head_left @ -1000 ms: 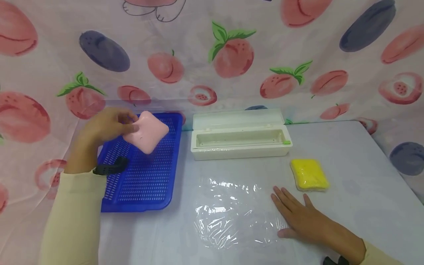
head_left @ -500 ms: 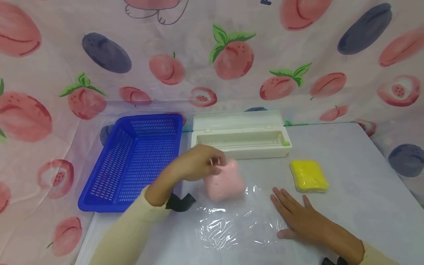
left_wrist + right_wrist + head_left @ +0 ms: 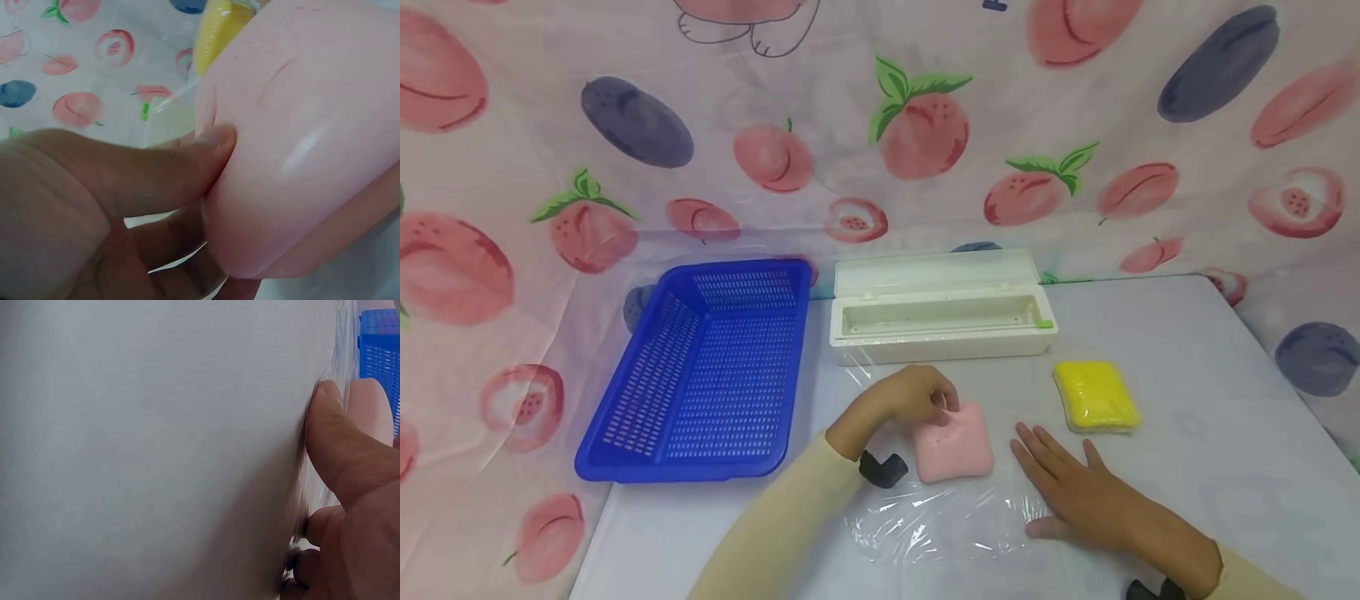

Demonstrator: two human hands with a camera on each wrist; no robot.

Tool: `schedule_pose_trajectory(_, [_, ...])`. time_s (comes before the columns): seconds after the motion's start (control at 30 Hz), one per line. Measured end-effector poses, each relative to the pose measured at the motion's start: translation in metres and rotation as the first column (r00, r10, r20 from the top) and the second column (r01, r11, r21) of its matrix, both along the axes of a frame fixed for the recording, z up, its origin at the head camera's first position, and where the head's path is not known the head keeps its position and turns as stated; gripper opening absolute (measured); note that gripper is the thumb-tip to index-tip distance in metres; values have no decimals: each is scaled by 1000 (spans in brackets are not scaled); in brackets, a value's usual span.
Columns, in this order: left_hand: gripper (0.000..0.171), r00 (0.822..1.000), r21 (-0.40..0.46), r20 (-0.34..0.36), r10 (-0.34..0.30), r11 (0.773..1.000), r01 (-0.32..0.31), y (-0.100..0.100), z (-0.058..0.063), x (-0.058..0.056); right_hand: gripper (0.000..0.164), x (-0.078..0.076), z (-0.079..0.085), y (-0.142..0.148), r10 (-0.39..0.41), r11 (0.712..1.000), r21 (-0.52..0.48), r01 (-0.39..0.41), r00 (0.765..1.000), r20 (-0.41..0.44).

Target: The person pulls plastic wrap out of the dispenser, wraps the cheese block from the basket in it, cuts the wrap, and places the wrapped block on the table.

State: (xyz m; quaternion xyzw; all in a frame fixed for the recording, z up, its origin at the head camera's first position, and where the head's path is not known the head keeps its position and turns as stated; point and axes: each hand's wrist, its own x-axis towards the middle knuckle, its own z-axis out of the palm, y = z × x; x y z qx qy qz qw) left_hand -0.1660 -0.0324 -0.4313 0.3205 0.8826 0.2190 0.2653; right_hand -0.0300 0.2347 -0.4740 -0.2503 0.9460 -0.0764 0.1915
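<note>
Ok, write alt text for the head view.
The left hand grips a pink block over clear film; the right hand lies spread at the film's edge. Nearby are a blue basket, open white box and yellow block.

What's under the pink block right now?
Clear film shows in front of the pink block, held by the left hand, and likely runs beneath. The part directly underneath is covered; I can't tell if they touch.

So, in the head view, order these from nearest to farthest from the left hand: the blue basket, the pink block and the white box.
1. Pink block: pinched in the left hand.
2. White box: just beyond the hand, toward the back.
3. Blue basket: farthest, off to the left.
</note>
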Motion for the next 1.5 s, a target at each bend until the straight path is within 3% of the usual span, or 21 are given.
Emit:
schedule_pose_trajectory(0.13, [11,999,-9,-38,10,1000,-11,3,-1,3,108,0,-1,0,-8,1000,4,8,1000,16])
schedule_pose_trajectory(0.23, [13,996,37,-60,-59,997,61,0,6,6,109,0,-3,1,-15,1000,2,15,1000,22])
schedule_pose_trajectory(0.37, [14,986,139,-52,-156,977,161,-7,20,6,108,1,-2,2,-16,1000,-14,16,1000,12])
schedule_pose_trajectory(0.5, [13,983,168,-33,-182,968,185,-8,21,6,108,0,-2,2,-12,1000,-19,12,1000,8])
schedule_pose_trajectory(0.6, [13,987,115,-25,-158,980,160,-2,9,6,108,0,-2,1,-11,1000,-8,11,1000,16])
schedule_pose_trajectory(0.7, [13,994,28,-58,-87,996,89,4,-7,10,109,-1,-3,1,-16,1000,-1,16,1000,27])
schedule_pose_trajectory(0.77, [18,993,-30,-113,-30,999,27,7,-14,15,109,-1,-4,0,-22,1000,-2,22,999,34])
schedule_pose_trajectory(0.87, [34,977,-99,-213,26,994,-48,9,-16,25,110,0,-4,-1,-33,999,-8,33,998,47])
schedule_pose_trajectory(1.0, [51,962,-128,-273,-5,991,-31,8,-16,38,110,-1,-4,-1,-30,1000,2,30,999,27])
schedule_pose_trajectory(1.1, [50,962,-110,-272,-24,994,-6,6,-20,45,110,-2,-5,1,-19,1000,23,19,1000,-14])
schedule_pose_trajectory(1.27, [52,961,-102,-278,-4,994,-25,5,-30,52,104,1,1,14,-34,999,-9,33,999,-39])
schedule_pose_trajectory(1.4, [51,958,-78,-286,17,996,-41,2,-32,55,93,5,10,28,-35,997,-72,22,982,-183])
schedule_pose_trajectory(1.5, [47,939,-64,-344,13,997,-37,-5,-27,61,68,5,13,32,-3,990,-134,-40,953,-304])
